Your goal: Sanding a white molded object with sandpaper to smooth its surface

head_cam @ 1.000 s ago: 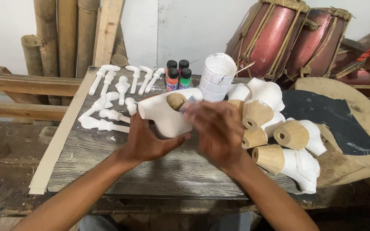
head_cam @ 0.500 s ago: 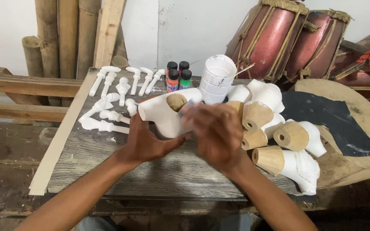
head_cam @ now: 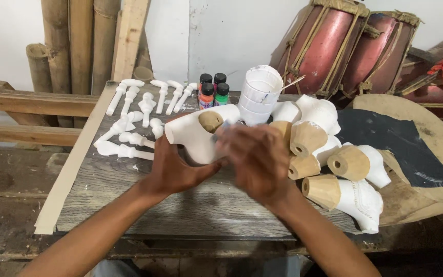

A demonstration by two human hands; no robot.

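Observation:
My left hand (head_cam: 175, 166) grips a white-painted carved wooden piece (head_cam: 201, 133) with a bare wood end, holding it just above the grey wooden tabletop (head_cam: 124, 190). My right hand (head_cam: 260, 159) is blurred against the right side of that piece, its fingers curled; whether they hold something small there I cannot tell. To the right lie several similar white carved pieces with bare wooden cone ends (head_cam: 334, 174).
Several small white pegs (head_cam: 139, 115) lie at the table's back left. Small paint bottles (head_cam: 212, 90) and a stack of white cups (head_cam: 258, 95) stand behind. Two red drums (head_cam: 344, 46) lean at the back right, bamboo poles (head_cam: 67, 46) at the left, a dark sheet (head_cam: 385, 143) on a round board.
My right hand has shifted slightly over the white piece and is blurred by movement. The left hand keeps the same hold.

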